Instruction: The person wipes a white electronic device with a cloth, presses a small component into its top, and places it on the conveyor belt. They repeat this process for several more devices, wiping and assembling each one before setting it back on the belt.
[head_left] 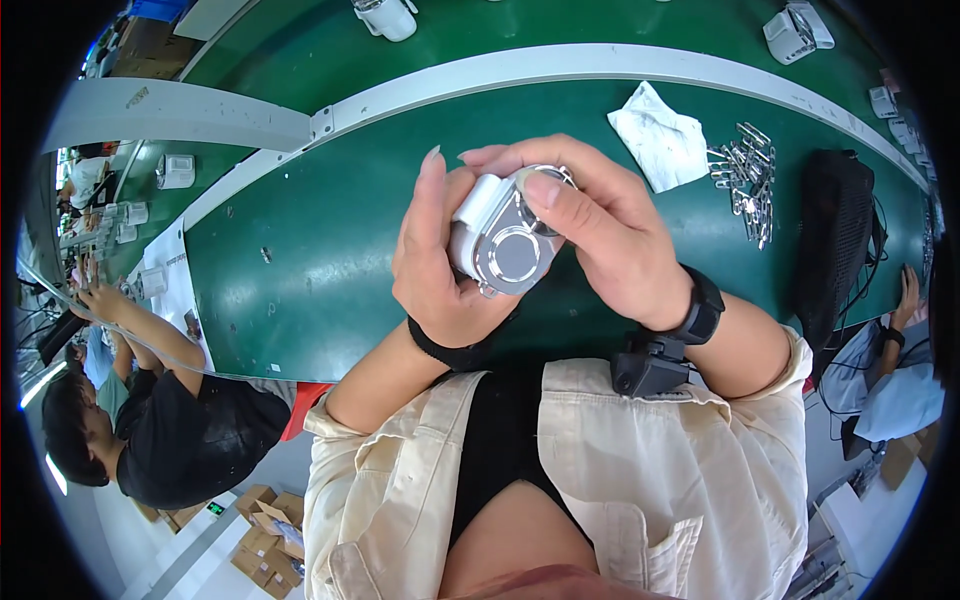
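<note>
Above the green work surface, both my hands hold a small white and silver device (513, 258) with a flat round silver face, a white rounded side and small metal parts at its edges. My left hand (432, 270) cups it from the left and below, fingers along its side. My right hand (632, 240) grips the upper right, its thumb pressed on the top beside a round part. Some of the right fingers are hidden behind the device. I cannot make out what kind of device it is.
On the green table (320, 230) lie a white cloth (660, 140), a pile of metal clips (745, 185) and a black mesh-covered object (835, 235) with cables. Similar white devices (388, 18) stand beyond the white frame bar (560, 62). Co-workers sit left (190, 440) and right.
</note>
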